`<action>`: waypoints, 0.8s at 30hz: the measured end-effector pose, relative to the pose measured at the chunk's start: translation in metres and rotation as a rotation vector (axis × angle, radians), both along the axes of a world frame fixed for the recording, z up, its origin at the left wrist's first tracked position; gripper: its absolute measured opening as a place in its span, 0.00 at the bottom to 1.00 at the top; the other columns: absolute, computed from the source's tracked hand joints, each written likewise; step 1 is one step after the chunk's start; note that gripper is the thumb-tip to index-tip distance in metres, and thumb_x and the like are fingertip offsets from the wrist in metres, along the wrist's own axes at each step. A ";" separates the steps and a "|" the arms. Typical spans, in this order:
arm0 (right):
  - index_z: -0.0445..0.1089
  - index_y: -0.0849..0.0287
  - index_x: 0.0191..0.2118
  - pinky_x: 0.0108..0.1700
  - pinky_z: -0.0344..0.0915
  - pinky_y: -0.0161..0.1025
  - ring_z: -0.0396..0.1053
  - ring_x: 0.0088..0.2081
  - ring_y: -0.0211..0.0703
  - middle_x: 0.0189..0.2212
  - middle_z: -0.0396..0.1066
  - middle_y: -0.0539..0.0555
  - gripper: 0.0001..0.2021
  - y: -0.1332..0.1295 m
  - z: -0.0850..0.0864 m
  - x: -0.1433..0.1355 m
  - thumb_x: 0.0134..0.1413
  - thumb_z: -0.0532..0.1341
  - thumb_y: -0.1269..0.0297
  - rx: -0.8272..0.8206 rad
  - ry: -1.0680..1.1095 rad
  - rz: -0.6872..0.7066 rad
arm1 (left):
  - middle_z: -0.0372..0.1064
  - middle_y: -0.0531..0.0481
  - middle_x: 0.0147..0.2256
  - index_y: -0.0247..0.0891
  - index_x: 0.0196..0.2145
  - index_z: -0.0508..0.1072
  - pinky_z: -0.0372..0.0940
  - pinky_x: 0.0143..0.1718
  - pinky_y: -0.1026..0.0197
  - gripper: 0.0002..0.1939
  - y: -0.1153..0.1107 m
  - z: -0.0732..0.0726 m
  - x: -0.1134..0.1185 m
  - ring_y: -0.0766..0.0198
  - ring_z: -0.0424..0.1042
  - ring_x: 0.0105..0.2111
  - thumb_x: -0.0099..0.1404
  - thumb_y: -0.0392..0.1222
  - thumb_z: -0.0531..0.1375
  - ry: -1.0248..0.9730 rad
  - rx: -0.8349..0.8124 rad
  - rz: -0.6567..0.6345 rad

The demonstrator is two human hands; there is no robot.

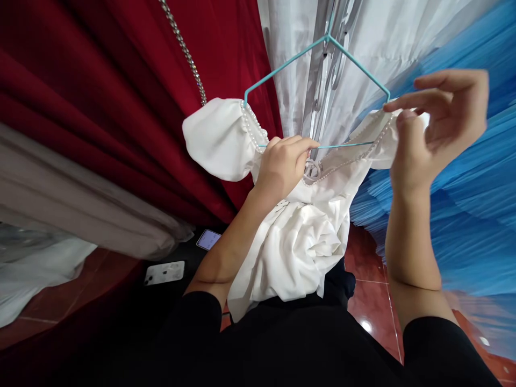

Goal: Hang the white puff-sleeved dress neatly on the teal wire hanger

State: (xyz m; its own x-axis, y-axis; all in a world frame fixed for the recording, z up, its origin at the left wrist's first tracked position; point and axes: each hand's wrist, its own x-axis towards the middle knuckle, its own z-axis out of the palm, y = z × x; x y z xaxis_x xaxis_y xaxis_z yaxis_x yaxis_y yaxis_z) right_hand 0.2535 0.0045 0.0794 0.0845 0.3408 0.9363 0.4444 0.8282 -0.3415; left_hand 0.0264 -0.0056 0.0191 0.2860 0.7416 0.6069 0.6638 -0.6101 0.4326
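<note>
1. The left hand (284, 164) was closed around the lower bar of the turquoise hanger (328, 37).
2. The right hand (443, 121), half-curled, met its right corner; any grip couldn't be told.
3. The white dress (300, 250) hung between red curtain (226, 48), left, and blue fabric (463, 215), right.

Open frame, crowded flanks

Between the sloping arms of the turquoise hanger (328, 38), above its lower bar (344, 145), a hand could pass toward the silver poles (320, 97) behind; the left hand (284, 161) covers part of that bar, its forearm (242, 228) crossing before the white dress (296, 242); the right hand (439, 121) blocks the right corner, blue tulle (471, 188) crowding beyond; at left, red curtain (133, 80) backs the puffed sleeve (220, 137), a beaded strand (186, 52) hanging beside it.
</note>
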 end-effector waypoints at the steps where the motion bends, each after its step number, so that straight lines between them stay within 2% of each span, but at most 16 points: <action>1: 0.73 0.53 0.45 0.40 0.71 0.47 0.82 0.40 0.46 0.42 0.77 0.54 0.07 -0.005 -0.008 -0.005 0.62 0.61 0.62 0.015 -0.070 -0.012 | 0.83 0.51 0.43 0.42 0.49 0.82 0.63 0.52 0.53 0.19 0.000 0.000 0.001 0.56 0.80 0.45 0.75 0.27 0.53 -0.001 0.007 0.000; 3: 0.73 0.50 0.48 0.50 0.75 0.52 0.80 0.45 0.50 0.43 0.81 0.55 0.07 -0.009 -0.029 -0.016 0.68 0.59 0.62 -0.055 -0.313 -0.060 | 0.82 0.51 0.43 0.42 0.49 0.81 0.63 0.52 0.53 0.19 0.001 -0.002 0.002 0.55 0.80 0.46 0.75 0.27 0.53 -0.004 0.024 0.003; 5: 0.73 0.51 0.53 0.55 0.73 0.55 0.78 0.49 0.53 0.46 0.82 0.56 0.11 -0.006 -0.053 -0.025 0.68 0.59 0.63 -0.147 -0.532 -0.072 | 0.83 0.50 0.43 0.41 0.48 0.80 0.63 0.52 0.53 0.17 0.003 -0.005 0.003 0.55 0.81 0.46 0.76 0.28 0.54 -0.006 0.051 0.011; 7: 0.71 0.53 0.59 0.56 0.72 0.56 0.78 0.50 0.55 0.50 0.82 0.57 0.17 0.000 -0.075 -0.032 0.68 0.59 0.62 -0.205 -0.607 -0.092 | 0.83 0.50 0.44 0.41 0.47 0.80 0.65 0.52 0.52 0.14 0.004 -0.009 0.002 0.54 0.81 0.46 0.77 0.30 0.55 -0.009 0.082 0.000; 9: 0.69 0.53 0.64 0.58 0.69 0.57 0.77 0.50 0.55 0.53 0.81 0.56 0.20 0.004 -0.089 -0.035 0.69 0.59 0.62 -0.216 -0.590 -0.117 | 0.84 0.50 0.46 0.41 0.47 0.80 0.67 0.54 0.51 0.12 0.004 -0.013 -0.002 0.55 0.81 0.48 0.79 0.33 0.56 -0.026 0.120 -0.029; 12: 0.71 0.51 0.63 0.61 0.66 0.57 0.76 0.50 0.53 0.54 0.82 0.54 0.18 0.004 -0.094 -0.037 0.72 0.56 0.63 -0.219 -0.519 -0.103 | 0.81 0.48 0.55 0.44 0.54 0.78 0.68 0.64 0.45 0.13 0.003 -0.016 -0.016 0.53 0.78 0.58 0.82 0.37 0.54 -0.128 0.216 0.020; 14: 0.74 0.50 0.59 0.62 0.65 0.57 0.76 0.51 0.53 0.52 0.82 0.53 0.15 0.003 -0.091 -0.037 0.74 0.55 0.63 -0.229 -0.492 -0.093 | 0.75 0.47 0.62 0.48 0.59 0.75 0.62 0.72 0.39 0.13 0.006 -0.017 -0.031 0.49 0.71 0.67 0.82 0.40 0.55 -0.221 0.306 0.134; 16: 0.75 0.50 0.56 0.62 0.65 0.57 0.76 0.51 0.53 0.51 0.82 0.52 0.14 0.002 -0.090 -0.038 0.74 0.55 0.64 -0.236 -0.493 -0.092 | 0.70 0.47 0.66 0.50 0.63 0.72 0.57 0.76 0.36 0.16 0.013 -0.018 -0.048 0.46 0.65 0.71 0.80 0.43 0.61 -0.266 0.371 0.238; 18: 0.76 0.49 0.57 0.63 0.64 0.58 0.76 0.51 0.53 0.51 0.82 0.52 0.15 0.002 -0.090 -0.037 0.74 0.55 0.63 -0.244 -0.503 -0.093 | 0.70 0.47 0.65 0.51 0.63 0.72 0.57 0.76 0.36 0.19 0.023 -0.019 -0.065 0.46 0.65 0.71 0.77 0.43 0.65 -0.262 0.402 0.289; 20: 0.76 0.49 0.58 0.64 0.64 0.59 0.76 0.52 0.53 0.53 0.82 0.53 0.15 0.003 -0.091 -0.036 0.74 0.55 0.63 -0.249 -0.511 -0.099 | 0.74 0.48 0.61 0.49 0.60 0.74 0.62 0.74 0.38 0.15 0.033 -0.019 -0.077 0.49 0.70 0.66 0.78 0.41 0.63 -0.257 0.416 0.287; 22: 0.76 0.48 0.58 0.64 0.64 0.58 0.76 0.52 0.53 0.53 0.82 0.53 0.16 0.003 -0.091 -0.033 0.75 0.55 0.63 -0.246 -0.522 -0.095 | 0.78 0.50 0.55 0.46 0.56 0.76 0.70 0.67 0.42 0.13 0.041 -0.014 -0.087 0.53 0.76 0.59 0.78 0.36 0.60 -0.285 0.440 0.270; 24: 0.76 0.49 0.59 0.63 0.64 0.58 0.76 0.51 0.53 0.53 0.82 0.53 0.16 0.003 -0.089 -0.029 0.75 0.55 0.63 -0.244 -0.538 -0.078 | 0.80 0.52 0.49 0.44 0.53 0.78 0.75 0.59 0.47 0.14 0.047 -0.005 -0.096 0.57 0.79 0.52 0.75 0.31 0.60 -0.307 0.467 0.281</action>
